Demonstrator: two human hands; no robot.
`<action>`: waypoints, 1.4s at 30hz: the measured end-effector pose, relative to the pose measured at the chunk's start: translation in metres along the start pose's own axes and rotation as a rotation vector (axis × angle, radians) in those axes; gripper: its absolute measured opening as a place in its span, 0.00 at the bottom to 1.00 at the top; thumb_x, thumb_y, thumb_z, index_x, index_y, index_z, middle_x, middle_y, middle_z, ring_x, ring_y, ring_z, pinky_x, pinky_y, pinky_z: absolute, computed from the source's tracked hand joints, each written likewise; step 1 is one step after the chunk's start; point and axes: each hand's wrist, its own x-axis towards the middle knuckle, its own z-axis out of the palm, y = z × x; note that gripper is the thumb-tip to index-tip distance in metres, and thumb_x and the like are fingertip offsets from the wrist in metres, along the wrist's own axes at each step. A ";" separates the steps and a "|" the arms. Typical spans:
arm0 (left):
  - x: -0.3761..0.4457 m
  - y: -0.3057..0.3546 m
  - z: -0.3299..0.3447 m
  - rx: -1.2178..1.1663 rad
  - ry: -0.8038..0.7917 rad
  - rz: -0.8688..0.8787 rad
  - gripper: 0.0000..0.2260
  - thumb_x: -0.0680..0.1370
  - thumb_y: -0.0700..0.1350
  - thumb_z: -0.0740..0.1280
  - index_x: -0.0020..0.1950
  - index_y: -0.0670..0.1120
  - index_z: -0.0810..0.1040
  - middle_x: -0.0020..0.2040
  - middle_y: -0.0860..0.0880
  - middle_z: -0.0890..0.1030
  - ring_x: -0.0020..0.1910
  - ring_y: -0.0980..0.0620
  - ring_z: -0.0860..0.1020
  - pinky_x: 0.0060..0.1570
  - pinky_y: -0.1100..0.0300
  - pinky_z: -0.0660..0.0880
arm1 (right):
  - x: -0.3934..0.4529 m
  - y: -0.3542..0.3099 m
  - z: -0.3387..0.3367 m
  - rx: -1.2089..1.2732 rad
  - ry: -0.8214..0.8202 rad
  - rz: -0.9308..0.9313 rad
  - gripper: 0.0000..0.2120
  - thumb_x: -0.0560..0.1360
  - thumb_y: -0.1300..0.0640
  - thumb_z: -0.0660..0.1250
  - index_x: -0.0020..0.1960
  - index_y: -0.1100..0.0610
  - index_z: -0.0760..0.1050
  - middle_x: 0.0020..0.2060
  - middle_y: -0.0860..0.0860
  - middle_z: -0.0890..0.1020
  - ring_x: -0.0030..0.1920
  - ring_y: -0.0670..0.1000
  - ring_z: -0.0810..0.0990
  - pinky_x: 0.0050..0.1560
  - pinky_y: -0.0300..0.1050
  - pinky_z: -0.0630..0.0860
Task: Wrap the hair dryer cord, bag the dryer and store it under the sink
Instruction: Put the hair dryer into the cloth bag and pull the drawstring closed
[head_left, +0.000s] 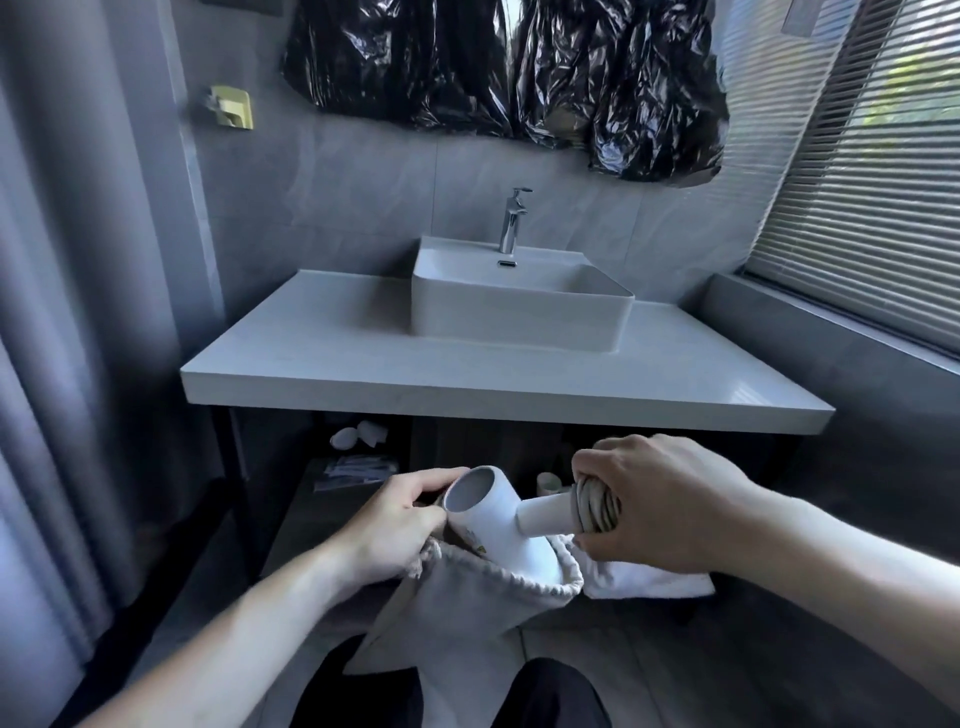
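Note:
A white hair dryer (488, 519) is tilted with one end of its barrel down inside the open mouth of a beige drawstring bag (467, 603). Its grey cord (597, 506) is coiled around the handle. My right hand (660, 509) grips the handle over the coiled cord. My left hand (395, 525) pinches the bag's rim at the left, beside the dryer's open barrel end. The white sink (519, 306) sits on a grey countertop (467, 384), and a dark open shelf (332, 499) lies below it.
Under the counter lie small white items (358, 434), packets (358, 470) and a folded white towel (644, 579). A chrome tap (511, 221) stands behind the sink. Black plastic (509, 67) covers the mirror. Blinds (857, 208) at right, curtain (78, 312) at left, my knees (457, 691) below.

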 end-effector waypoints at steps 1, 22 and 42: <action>0.002 0.000 -0.004 -0.028 0.005 -0.017 0.27 0.76 0.34 0.61 0.65 0.59 0.82 0.49 0.52 0.90 0.36 0.52 0.85 0.39 0.57 0.82 | 0.003 -0.001 -0.005 -0.031 -0.013 -0.025 0.19 0.68 0.34 0.67 0.51 0.46 0.74 0.44 0.44 0.79 0.39 0.51 0.78 0.39 0.50 0.80; 0.000 0.019 0.017 -0.383 -0.029 -0.079 0.21 0.80 0.29 0.54 0.63 0.41 0.82 0.59 0.43 0.87 0.38 0.56 0.81 0.42 0.62 0.74 | 0.032 -0.079 -0.021 -0.067 -0.514 -0.195 0.19 0.74 0.43 0.77 0.40 0.54 0.73 0.42 0.51 0.82 0.35 0.48 0.71 0.29 0.42 0.64; -0.009 0.015 0.020 -0.260 0.113 -0.011 0.12 0.81 0.30 0.62 0.60 0.40 0.79 0.65 0.43 0.82 0.43 0.56 0.82 0.38 0.66 0.76 | 0.074 -0.086 0.031 0.015 -0.389 -0.075 0.16 0.68 0.47 0.80 0.38 0.54 0.74 0.35 0.48 0.75 0.35 0.48 0.74 0.42 0.47 0.78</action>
